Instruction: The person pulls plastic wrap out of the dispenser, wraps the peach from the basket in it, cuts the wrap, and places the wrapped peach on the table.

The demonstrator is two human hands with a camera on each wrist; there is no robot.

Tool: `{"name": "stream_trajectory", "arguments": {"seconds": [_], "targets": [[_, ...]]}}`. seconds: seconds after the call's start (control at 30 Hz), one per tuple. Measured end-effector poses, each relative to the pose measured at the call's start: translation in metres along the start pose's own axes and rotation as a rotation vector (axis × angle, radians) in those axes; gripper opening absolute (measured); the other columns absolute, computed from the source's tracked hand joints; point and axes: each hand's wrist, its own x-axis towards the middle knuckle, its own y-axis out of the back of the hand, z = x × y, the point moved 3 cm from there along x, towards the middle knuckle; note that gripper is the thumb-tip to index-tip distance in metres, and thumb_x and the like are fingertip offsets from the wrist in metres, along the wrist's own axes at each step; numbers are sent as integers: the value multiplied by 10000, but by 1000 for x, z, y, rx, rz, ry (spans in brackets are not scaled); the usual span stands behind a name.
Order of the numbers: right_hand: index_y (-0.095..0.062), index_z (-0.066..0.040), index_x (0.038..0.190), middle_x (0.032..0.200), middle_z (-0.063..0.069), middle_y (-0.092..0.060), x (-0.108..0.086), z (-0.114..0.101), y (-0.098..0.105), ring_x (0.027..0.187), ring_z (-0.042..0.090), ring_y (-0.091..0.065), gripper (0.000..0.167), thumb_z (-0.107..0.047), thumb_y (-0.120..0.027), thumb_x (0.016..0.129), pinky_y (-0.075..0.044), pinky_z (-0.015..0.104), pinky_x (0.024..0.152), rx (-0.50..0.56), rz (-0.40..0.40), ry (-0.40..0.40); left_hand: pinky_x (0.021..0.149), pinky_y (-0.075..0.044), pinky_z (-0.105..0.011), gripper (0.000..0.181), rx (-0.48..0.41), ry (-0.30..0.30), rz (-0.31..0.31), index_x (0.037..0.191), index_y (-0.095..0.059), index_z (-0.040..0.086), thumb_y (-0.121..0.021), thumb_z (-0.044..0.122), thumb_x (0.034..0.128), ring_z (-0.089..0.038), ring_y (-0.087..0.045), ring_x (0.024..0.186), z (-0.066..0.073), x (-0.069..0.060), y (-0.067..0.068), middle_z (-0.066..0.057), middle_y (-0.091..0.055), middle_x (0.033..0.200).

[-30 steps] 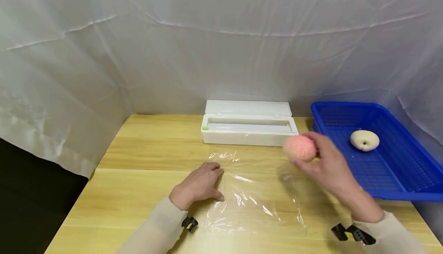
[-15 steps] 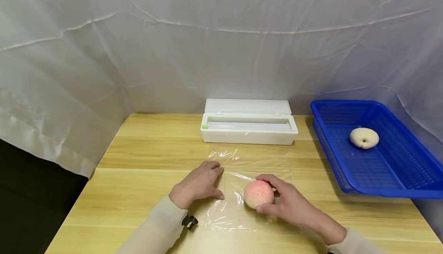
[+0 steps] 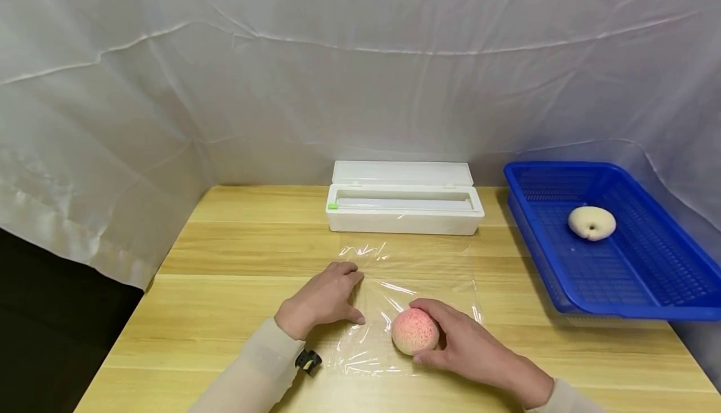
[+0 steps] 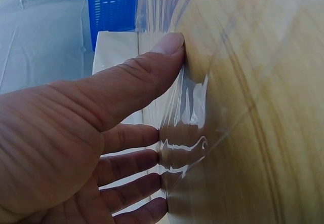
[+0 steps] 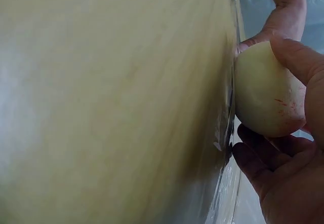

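A pink and cream peach [image 3: 415, 331] rests on a sheet of clear plastic film [image 3: 377, 356] spread over the wooden table. My right hand [image 3: 470, 347] grips it from the right, thumb at the near side and fingers at the far side; the right wrist view shows the peach [image 5: 266, 92] against the film. My left hand [image 3: 323, 297] rests at the film's left edge, fingers spread. In the left wrist view the fingertips and thumb of the left hand [image 4: 76, 133] touch the wrinkled film [image 4: 195, 105].
Behind the film stands a long white box [image 3: 405, 222], lid raised, with a roll inside. A blue basket [image 3: 569, 275] at the right holds a pale, flattened fruit [image 3: 591, 223]. Grey-white cloth [image 3: 360, 100] hangs behind and at the sides.
My right hand has brought the peach from beside the basket, left and toward me, down onto the film; over the last half second it shifted slightly nearer. The left hand has stayed in place.
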Motion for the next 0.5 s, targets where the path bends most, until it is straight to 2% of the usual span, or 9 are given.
{"name": "stream_trajectory", "arguments": {"seconds": [0.13,0.37,0.5], "targets": [[-549,-192,1464,1380,-76,-638,-2,-1,0,1196,134,-659,800,-417,-931,799,-585,442,993,-61,10,18,1200,-432,-461,846,-3,-2,4,1453,-599,26,-919,461,802,-356,-484,1449,0,0,0,-172,-534,1546],[-535,-179,1476,1387,-39,-643,-3,0,-2,1213,162,-662,840,-442,-936,786,-584,462,998,-90,26,18,1180,-451,-473,839,-19,-11,18,1440,-606,15,-927,445,795,-367,-494,1436,0,-1,0,-183,-543,1531],[-478,-179,1537,1444,-8,-620,-6,1,0,1271,192,-644,940,-487,-932,774,-566,498,1030,-89,12,-23,1192,-440,-483,834,-46,-21,20,1463,-580,14,-917,417,815,-379,-494,1441,-2,-3,1,-200,-524,1548]]}}
